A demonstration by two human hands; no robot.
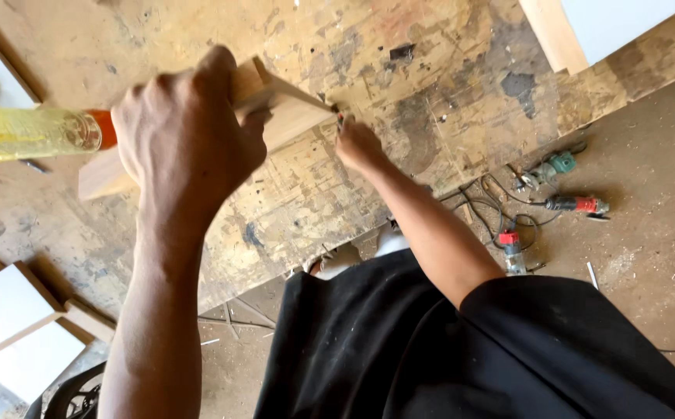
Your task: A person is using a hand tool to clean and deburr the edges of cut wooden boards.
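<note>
My left hand point(186, 140) is closed around a pale wooden block point(291, 116) and holds it against the worn workbench top point(399, 70). The block's far end sticks out past my fingers to the right; its near end point(104, 177) shows below my wrist. My right hand point(359, 146) is at the block's right tip, fingers pinched on a small thin object point(340, 118) that touches the wood. What that object is cannot be made out. My black clothing fills the lower right.
A yellowish clear bottle with an orange cap point(34, 132) lies on the bench behind my left hand. Power tools with cables lie on the dusty floor at the right point(578, 206), point(558, 164), point(512, 250). White panels point(3, 310) lean at the lower left.
</note>
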